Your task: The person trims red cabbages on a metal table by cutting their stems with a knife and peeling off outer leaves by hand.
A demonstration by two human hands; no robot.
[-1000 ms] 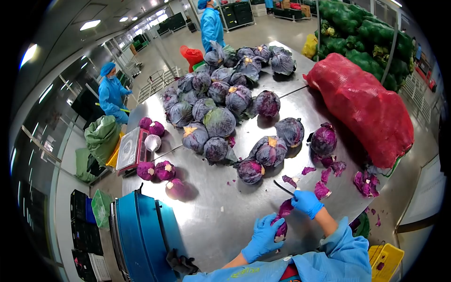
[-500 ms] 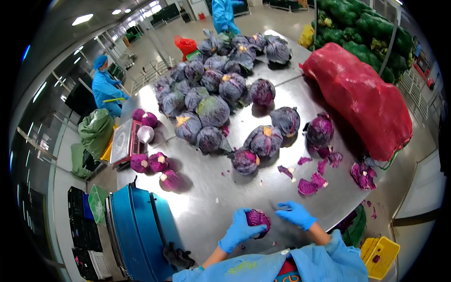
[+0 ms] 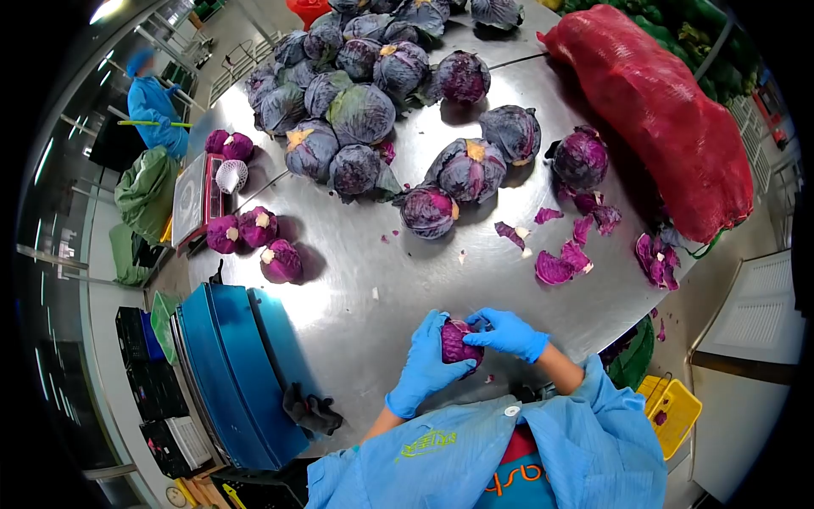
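A small peeled red cabbage (image 3: pixel 459 346) is held just above the steel table (image 3: pixel 365 314), near its front edge. My left hand (image 3: pixel 429 363), in a blue glove, wraps round its left side and underside. From the right, my right hand (image 3: pixel 511 336), also gloved, presses its bent fingertips against the cabbage; part of these fingers is hidden. Beyond my hands lie a half-peeled red cabbage (image 3: pixel 429 212), an unpeeled one (image 3: pixel 471 170), and loose purple leaves (image 3: pixel 563 261).
Several unpeeled cabbages (image 3: pixel 363 114) are heaped at the back. Trimmed ones (image 3: pixel 281 261) lie beside a scale (image 3: pixel 200 199) at left. A red mesh sack (image 3: pixel 661 127) lies at right, a blue bin (image 3: pixel 233 373) stands at left, and a co-worker (image 3: pixel 153 106) stands behind.
My right hand has come in from the right, from apart with fingers stretched to touching the cabbage. My left hand keeps its hold. The view has tilted down.
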